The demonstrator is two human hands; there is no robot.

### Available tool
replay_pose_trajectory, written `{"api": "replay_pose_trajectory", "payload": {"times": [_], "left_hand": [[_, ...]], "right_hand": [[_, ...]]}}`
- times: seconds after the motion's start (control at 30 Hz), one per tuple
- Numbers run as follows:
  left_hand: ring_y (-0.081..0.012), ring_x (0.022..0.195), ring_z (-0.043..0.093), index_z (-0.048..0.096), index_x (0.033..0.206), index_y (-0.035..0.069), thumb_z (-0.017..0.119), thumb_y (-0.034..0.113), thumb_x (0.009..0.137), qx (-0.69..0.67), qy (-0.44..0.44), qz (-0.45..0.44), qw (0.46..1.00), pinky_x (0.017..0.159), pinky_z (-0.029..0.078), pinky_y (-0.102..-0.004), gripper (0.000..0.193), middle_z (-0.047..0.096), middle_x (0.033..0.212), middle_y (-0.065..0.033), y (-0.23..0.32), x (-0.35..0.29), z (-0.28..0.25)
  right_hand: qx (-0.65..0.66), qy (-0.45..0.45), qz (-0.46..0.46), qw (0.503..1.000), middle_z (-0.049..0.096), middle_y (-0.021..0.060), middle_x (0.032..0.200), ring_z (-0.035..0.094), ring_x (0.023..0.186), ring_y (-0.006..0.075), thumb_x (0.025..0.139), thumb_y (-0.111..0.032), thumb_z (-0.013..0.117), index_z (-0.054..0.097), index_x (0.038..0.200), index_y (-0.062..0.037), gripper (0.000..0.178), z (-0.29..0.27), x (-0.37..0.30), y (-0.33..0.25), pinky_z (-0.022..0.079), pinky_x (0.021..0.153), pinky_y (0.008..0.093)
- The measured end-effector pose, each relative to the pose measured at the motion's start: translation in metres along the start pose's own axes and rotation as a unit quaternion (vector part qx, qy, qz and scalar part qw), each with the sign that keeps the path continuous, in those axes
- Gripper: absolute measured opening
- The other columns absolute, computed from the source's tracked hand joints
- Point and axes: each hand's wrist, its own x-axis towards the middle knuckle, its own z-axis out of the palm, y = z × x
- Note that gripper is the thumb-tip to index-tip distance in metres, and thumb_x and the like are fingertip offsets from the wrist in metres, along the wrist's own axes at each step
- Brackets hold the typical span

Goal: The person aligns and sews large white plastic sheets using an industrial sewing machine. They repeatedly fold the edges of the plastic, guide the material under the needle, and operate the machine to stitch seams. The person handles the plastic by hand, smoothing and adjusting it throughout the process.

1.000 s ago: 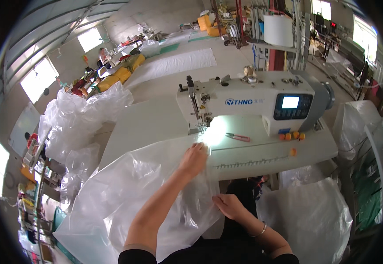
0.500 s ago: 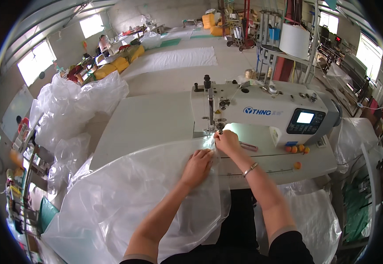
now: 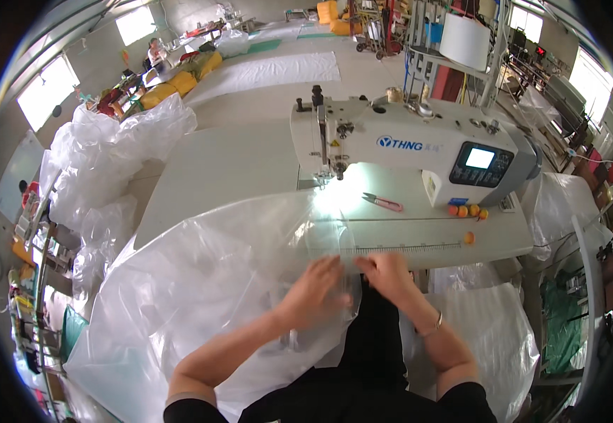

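A large translucent plastic sheet [image 3: 200, 275] spreads over the left of the sewing table and hangs down in front of me. Its upper right part lies near the needle area of a white sewing machine [image 3: 405, 144], under a bright lamp. My left hand [image 3: 313, 292] is over the sheet close to its right edge, its fingers smeared by motion. My right hand [image 3: 389, 278] is at the table's front edge, fingertips pinched together at the sheet's right edge. Pink-handled thread snips [image 3: 382, 202] lie on the table beside the needle area.
Several small orange-red round things [image 3: 473, 211] sit by the machine's base, with a single one [image 3: 469, 238] nearer me. Crumpled clear plastic [image 3: 109, 169] is heaped left of the table. More plastic sheeting [image 3: 482, 338] hangs at my right. A white thread cone [image 3: 466, 42] stands behind the machine.
Both hands have come back from the needle area toward me, the right one leaving the spot beside the needle. The thread snips are now fully uncovered. The view has shifted slightly.
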Motion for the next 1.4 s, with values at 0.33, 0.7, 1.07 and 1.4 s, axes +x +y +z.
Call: {"api": "replay_pose_trajectory", "payload": {"times": [0.33, 0.7, 1.07, 1.4], "left_hand": [[-0.0323, 0.107, 0.054, 0.058, 0.106, -0.008, 0.062, 0.006, 0.078, 0.061, 0.001, -0.054, 0.997, 0.085, 0.049, -0.0373, 0.031, 0.056, 0.115, -0.018, 0.061, -0.059, 0.012], [-0.0249, 0.092, 0.058, 0.058, 0.081, 0.0, 0.058, 0.006, 0.073, 0.153, -0.09, 0.093, 0.98, 0.075, 0.051, -0.0335, 0.01, 0.058, 0.091, -0.011, 0.088, -0.006, -0.008], [-0.0251, 0.08, 0.062, 0.059, 0.082, 0.002, 0.058, 0.01, 0.079, 0.191, -0.261, 0.076, 0.943, 0.07, 0.052, -0.0331, 0.009, 0.059, 0.081, -0.0097, 0.073, 0.005, -0.001], [-0.034, 0.129, 0.04, 0.052, 0.127, -0.002, 0.055, 0.022, 0.089, 0.137, 0.052, -0.043, 0.988, 0.107, 0.033, -0.04, 0.045, 0.045, 0.138, -0.0181, -0.09, 0.091, 0.002]], "right_hand": [[0.547, -0.033, 0.203, 0.812, 0.066, 0.0026, 0.094, 0.059, 0.08, 0.0071, 0.094, -0.017, 0.058, 0.064, 0.106, 0.0034, 0.025, 0.067, -0.056, 0.002, 0.047, 0.071, 0.0215], [0.525, 0.01, 0.117, 0.843, 0.064, 0.0, 0.081, 0.056, 0.072, 0.0051, 0.089, -0.008, 0.062, 0.064, 0.096, 0.0017, 0.013, 0.068, -0.061, -0.011, 0.046, 0.063, 0.0215], [0.618, -0.064, 0.212, 0.754, 0.063, 0.0009, 0.081, 0.056, 0.068, 0.0064, 0.093, -0.019, 0.057, 0.065, 0.096, 0.0005, 0.021, 0.064, -0.07, -0.002, 0.044, 0.061, 0.0203], [0.481, -0.063, 0.249, 0.838, 0.059, -0.0016, 0.076, 0.052, 0.066, 0.0054, 0.091, -0.019, 0.06, 0.066, 0.092, 0.0038, 0.024, 0.056, -0.069, 0.0, 0.04, 0.059, 0.022]]}}
